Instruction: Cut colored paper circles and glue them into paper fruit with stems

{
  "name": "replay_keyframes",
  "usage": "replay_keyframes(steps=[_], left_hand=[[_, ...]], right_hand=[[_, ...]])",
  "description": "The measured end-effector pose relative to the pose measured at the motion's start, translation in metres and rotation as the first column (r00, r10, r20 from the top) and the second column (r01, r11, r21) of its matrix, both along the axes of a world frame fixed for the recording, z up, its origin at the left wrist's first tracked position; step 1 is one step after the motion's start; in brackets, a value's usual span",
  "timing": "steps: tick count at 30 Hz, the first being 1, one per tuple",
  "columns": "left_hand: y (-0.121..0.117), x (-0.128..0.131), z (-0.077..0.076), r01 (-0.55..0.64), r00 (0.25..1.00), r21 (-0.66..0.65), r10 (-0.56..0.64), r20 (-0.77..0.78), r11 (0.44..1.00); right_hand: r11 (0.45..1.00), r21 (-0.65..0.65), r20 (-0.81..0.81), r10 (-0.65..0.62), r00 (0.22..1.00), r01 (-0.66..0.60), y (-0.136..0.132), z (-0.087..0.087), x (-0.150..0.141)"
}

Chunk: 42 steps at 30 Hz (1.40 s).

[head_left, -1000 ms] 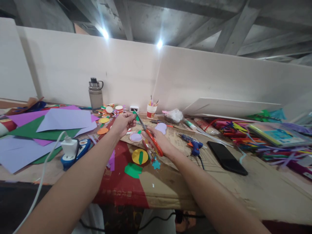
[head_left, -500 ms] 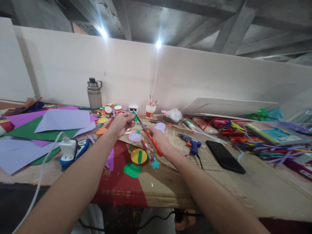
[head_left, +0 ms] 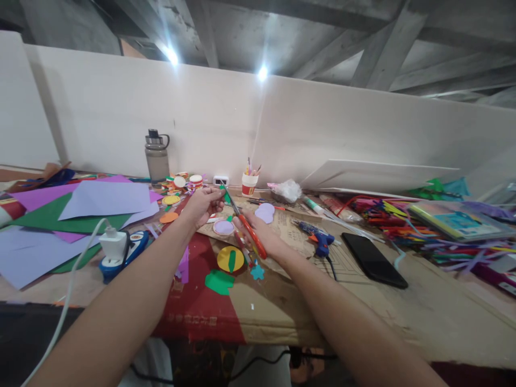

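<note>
Between the fingertips of my left hand is a small piece of green paper. My right hand is closed around a pair of scissors with orange-red handles, and their blades reach up to the green paper. Below the hands lie a yellow paper disc with a green strip on it, a larger green paper scrap and a teal paper flower. A lilac disc with a pale rim rests just under my left fingers.
Coloured paper sheets and a blue power strip occupy the left side. A grey bottle and a paper cup of brushes stand along the wall. Rightward are a glue gun, a black phone and heaped pipe cleaners.
The scissors and right hand have shifted very slightly, with the handles a little to the left. More of the green paper shows beside the blades. My left hand stays in nearly the same place.
</note>
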<state>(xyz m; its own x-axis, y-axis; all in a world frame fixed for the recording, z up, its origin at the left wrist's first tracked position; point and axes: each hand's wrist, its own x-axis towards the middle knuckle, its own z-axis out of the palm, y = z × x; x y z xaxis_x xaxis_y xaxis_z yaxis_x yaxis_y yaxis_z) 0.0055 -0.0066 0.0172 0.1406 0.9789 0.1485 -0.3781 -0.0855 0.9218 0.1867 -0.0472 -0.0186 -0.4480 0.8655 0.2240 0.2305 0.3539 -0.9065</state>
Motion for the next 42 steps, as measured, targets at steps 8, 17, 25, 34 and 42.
replay_keyframes(steps=[8,17,25,34,42], left_hand=[[0.0,0.001,-0.001,0.044,0.999,0.006,-0.044,-0.005,0.999],[-0.002,0.002,0.0,0.043,0.999,0.003,-0.043,0.016,0.999],[-0.004,0.002,0.002,0.04,0.999,-0.013,-0.039,0.033,0.999],[-0.003,0.002,0.002,-0.016,1.0,0.027,0.016,0.008,1.0],[-0.004,0.004,0.004,-0.06,0.996,0.015,0.059,0.06,0.998]], right_hand=[[1.0,-0.029,-0.051,0.0,0.999,-0.001,0.0,0.001,-0.001],[0.998,-0.057,-0.052,-0.016,0.999,0.013,-0.008,0.007,-0.003],[0.995,-0.051,-0.016,-0.089,0.996,0.088,-0.012,0.01,-0.007],[0.981,-0.001,-0.04,-0.192,0.98,0.193,-0.003,0.004,-0.003],[0.998,0.017,0.009,-0.057,0.998,0.057,-0.009,0.009,-0.003]])
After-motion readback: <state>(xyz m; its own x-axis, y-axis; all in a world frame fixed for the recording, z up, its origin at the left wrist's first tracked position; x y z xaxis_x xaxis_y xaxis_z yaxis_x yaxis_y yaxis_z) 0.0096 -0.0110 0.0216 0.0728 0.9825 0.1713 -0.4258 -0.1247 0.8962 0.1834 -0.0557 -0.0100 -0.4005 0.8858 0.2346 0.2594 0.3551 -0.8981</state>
